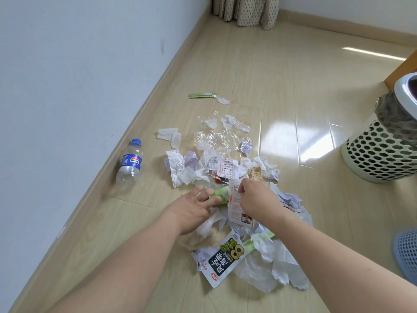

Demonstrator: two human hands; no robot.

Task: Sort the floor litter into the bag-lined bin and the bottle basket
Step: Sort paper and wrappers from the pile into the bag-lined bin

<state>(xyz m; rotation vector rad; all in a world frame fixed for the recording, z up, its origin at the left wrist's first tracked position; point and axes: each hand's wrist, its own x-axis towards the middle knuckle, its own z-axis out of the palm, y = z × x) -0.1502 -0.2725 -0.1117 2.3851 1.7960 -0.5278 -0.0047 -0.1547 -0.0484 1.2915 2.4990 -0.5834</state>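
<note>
Crumpled paper litter (180,164) lay heaped beside your hands; your left hand (194,208) pressed straight fingers on a green tube (217,194), right hand (255,197) pinched a glossy leaflet (235,206). Perforated bin (381,154) stood right of the heap.

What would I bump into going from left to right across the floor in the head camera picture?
Plastic bottle → left hand → right hand → bag-lined bin → blue basket at the right edge.
</note>
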